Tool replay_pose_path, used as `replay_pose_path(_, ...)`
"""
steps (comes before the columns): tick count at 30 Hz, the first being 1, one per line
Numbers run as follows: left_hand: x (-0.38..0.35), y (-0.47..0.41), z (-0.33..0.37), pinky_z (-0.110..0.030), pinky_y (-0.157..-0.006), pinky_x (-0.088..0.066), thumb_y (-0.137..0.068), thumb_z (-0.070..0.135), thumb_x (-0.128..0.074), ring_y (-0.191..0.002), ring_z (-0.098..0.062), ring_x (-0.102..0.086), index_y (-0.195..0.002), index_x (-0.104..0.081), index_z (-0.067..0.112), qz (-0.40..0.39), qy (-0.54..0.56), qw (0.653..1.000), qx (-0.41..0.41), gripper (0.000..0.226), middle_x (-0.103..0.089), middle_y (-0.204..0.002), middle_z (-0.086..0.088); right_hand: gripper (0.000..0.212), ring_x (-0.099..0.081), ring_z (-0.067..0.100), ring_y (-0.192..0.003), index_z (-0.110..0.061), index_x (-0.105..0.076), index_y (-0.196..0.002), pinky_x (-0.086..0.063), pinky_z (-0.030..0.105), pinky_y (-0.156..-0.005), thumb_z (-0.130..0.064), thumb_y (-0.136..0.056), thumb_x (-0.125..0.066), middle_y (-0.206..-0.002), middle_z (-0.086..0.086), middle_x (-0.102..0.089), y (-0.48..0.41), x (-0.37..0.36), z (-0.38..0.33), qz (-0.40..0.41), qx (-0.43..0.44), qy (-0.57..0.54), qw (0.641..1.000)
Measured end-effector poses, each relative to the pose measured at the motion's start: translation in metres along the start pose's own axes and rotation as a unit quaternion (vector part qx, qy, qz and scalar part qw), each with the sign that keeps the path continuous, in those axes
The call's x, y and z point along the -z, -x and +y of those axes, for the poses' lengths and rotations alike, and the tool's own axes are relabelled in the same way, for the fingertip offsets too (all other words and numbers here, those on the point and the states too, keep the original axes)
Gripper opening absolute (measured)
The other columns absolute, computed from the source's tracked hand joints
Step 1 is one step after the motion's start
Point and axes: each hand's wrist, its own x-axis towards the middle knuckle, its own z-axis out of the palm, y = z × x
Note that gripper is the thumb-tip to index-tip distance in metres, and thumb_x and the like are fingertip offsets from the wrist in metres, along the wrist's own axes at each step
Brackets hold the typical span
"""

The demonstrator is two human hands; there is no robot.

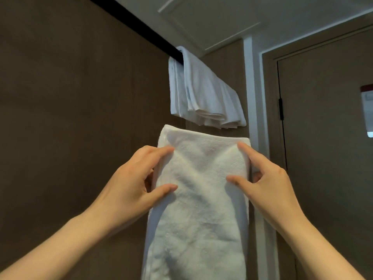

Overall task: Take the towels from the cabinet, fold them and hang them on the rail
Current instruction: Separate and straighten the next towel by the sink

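I hold a folded white towel (pixel 199 199) upright in front of me, its long body hanging down out of view at the bottom. My left hand (pixel 135 178) grips its left edge, thumb and forefinger on the front. My right hand (pixel 266 178) grips its right edge the same way. Above it, a black rail (pixel 141 27) runs along the top of the brown wall, and several folded white towels (pixel 203 91) hang over its far end. The top of my towel is just below those hanging towels.
A brown wall (pixel 70 118) fills the left. A white door frame post (pixel 252 98) stands right of the towels, with a brown door (pixel 323 128) and a white notice (pixel 367 106) on it. The white ceiling (pixel 242 15) is overhead.
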Motion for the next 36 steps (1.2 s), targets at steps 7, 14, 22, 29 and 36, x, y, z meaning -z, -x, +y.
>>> replay_pose_path(7, 0.046, -0.023, -0.018, -0.014, -0.064, -0.043, -0.082, 0.06, -0.062, -0.089, 0.001, -0.053, -0.141, -0.041, 0.032, 0.014, -0.158, 0.987, 0.0, 0.069, -0.043, -0.117, 0.023, 0.09, -0.048, 0.0, -0.119, -0.035, -0.031, -0.148, -0.048, 0.032, -0.102, -0.032, -0.073, -0.081, -0.135, -0.022, -0.045, -0.056, -0.038, -0.017, 0.009, 0.089, -0.016, 0.996)
replay_pose_path(14, 0.075, -0.045, 0.001, -0.015, -0.065, -0.044, -0.073, 0.079, -0.05, -0.085, 0.004, -0.051, -0.142, -0.036, 0.03, 0.006, -0.302, 0.953, 0.02, 0.086, -0.041, -0.121, 0.019, 0.09, -0.048, -0.005, -0.076, -0.027, -0.037, -0.148, -0.045, 0.019, -0.071, -0.038, -0.07, -0.081, -0.104, -0.014, -0.064, -0.114, -0.051, -0.013, 0.055, 0.202, -0.034, 0.977)
replay_pose_path(22, 0.064, -0.094, 0.043, -0.038, -0.071, -0.053, -0.066, 0.053, -0.072, -0.087, -0.02, -0.055, -0.138, -0.048, 0.009, 0.062, -0.46, 0.883, 0.068, 0.088, -0.052, -0.122, -0.005, 0.09, -0.03, 0.027, -0.138, -0.034, -0.037, -0.147, -0.032, 0.044, -0.107, -0.04, -0.068, -0.081, -0.15, 0.006, -0.037, -0.185, -0.057, -0.002, 0.056, 0.247, -0.148, 0.956)
replay_pose_path(29, 0.058, -0.121, 0.066, -0.031, -0.057, -0.047, -0.065, 0.064, -0.059, -0.067, -0.016, -0.046, -0.141, -0.043, 0.012, 0.052, -0.559, 0.817, 0.133, 0.094, -0.05, -0.125, -0.005, 0.096, -0.018, 0.026, -0.145, -0.039, -0.031, -0.149, -0.022, 0.039, -0.113, -0.042, -0.068, -0.083, -0.158, 0.005, -0.025, -0.219, -0.06, -0.002, 0.031, 0.273, -0.223, 0.935)
replay_pose_path(36, 0.063, -0.134, 0.068, -0.038, -0.062, -0.052, -0.063, 0.072, -0.056, -0.082, -0.024, -0.056, -0.142, -0.04, 0.016, 0.058, -0.608, 0.777, 0.155, 0.098, -0.047, -0.126, -0.002, 0.097, -0.013, 0.025, -0.146, -0.042, -0.026, -0.149, -0.015, 0.039, -0.116, -0.044, -0.07, -0.081, -0.162, 0.001, -0.016, -0.241, -0.068, -0.011, 0.004, 0.288, -0.233, 0.929)
